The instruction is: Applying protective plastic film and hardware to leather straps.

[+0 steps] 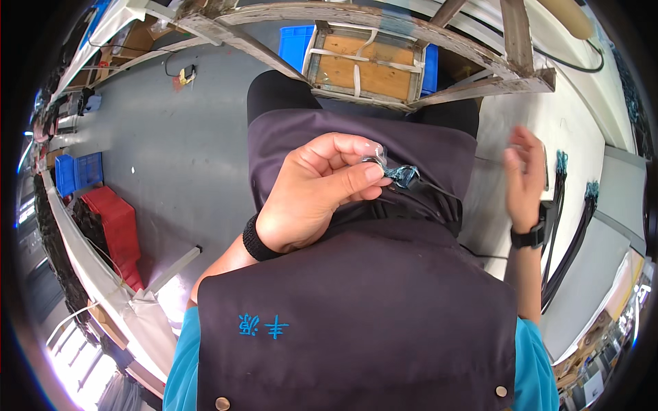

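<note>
Over my lap, my left hand (319, 188) has thumb and fingers pinched on the shiny teal end of a bundle of black straps (402, 176). A small clear, glossy piece (378, 152) shows at the fingertips; its kind I cannot make out. The black part of the bundle trails to the right across my dark apron (356, 288). Out to the right, beside the white table, my right hand (525, 175) is raised with its fingers stretched and slightly blurred, holding nothing visible. Nearest to it on the table lie black straps with teal ends (562, 164).
A second bunch of black straps (589, 198) lies on the white table (579, 130) at right. Ahead stands a worn wooden frame (384, 20), with a strapped wooden stool (363, 65) and a blue crate (295, 44) under it. Red (113, 226) and blue bins (79, 172) stand left.
</note>
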The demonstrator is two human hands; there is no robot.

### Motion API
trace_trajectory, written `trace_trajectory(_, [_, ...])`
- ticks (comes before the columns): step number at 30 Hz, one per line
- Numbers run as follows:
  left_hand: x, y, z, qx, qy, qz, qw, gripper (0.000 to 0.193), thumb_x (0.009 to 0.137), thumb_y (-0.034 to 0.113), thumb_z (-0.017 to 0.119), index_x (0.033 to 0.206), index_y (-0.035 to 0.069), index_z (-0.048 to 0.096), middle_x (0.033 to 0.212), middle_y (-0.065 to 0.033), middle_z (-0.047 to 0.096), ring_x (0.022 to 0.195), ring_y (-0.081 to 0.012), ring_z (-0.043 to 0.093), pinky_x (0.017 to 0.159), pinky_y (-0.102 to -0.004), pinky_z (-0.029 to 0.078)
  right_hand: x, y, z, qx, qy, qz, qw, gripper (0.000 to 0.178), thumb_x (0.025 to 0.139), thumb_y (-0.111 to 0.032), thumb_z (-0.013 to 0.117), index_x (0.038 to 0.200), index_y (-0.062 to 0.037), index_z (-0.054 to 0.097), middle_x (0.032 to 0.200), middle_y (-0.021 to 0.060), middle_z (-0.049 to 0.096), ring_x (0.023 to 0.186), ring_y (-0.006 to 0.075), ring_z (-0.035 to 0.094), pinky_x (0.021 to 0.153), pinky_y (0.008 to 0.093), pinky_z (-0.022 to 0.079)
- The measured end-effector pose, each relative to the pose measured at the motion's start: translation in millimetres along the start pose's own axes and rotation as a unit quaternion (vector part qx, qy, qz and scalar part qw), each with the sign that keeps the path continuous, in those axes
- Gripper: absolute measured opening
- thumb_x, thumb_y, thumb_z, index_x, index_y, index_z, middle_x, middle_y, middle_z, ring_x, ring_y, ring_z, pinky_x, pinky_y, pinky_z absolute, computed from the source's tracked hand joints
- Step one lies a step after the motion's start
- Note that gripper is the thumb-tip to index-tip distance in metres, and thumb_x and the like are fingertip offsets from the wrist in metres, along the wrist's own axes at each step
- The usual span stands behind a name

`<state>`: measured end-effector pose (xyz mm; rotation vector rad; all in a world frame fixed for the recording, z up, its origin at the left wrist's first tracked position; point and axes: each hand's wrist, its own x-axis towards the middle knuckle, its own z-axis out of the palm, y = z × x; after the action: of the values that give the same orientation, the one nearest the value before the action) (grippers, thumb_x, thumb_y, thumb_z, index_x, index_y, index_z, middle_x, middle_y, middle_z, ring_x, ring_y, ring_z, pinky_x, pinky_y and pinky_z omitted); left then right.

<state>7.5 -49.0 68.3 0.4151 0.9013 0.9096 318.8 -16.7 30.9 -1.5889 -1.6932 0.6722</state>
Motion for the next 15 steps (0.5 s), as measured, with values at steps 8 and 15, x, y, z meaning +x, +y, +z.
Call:
trace_trajectory(8, [-3,2,6,-0.012,-0.032,-0.004,0.999,0.023,0.086,-0.001,0.06,0.108,0.003,0.06,0.101,-0.0087,0.064,0.089,-0.0164,0.064,0.08,-0.028,0.055,-7,-97,55,0.08,-0.157,-0.286,0.942,0.035,0.07,0.0,0.07,0.104,-0.0023,0.06,0.089,0.0122,0.06,0.073,0.0276,0.061,0.062,0.0328,0.051])
trace_trajectory(15, [-6,0,-4,0.107,-0.089,0.101,0.985,0.016,0.082,-0.001,0.065,0.098,-0.001,0.064,0.092,-0.0112,0.064,0.083,-0.0176,0.065,0.074,-0.0264,0.053,-5,-114,44,0.286,-0.397,0.119,0.864,0.012,0.087,-0.012,0.061,0.091,-0.0012,0.057,0.072,0.0038,0.061,0.059,0.0116,0.057,0.054,0.0223,0.044])
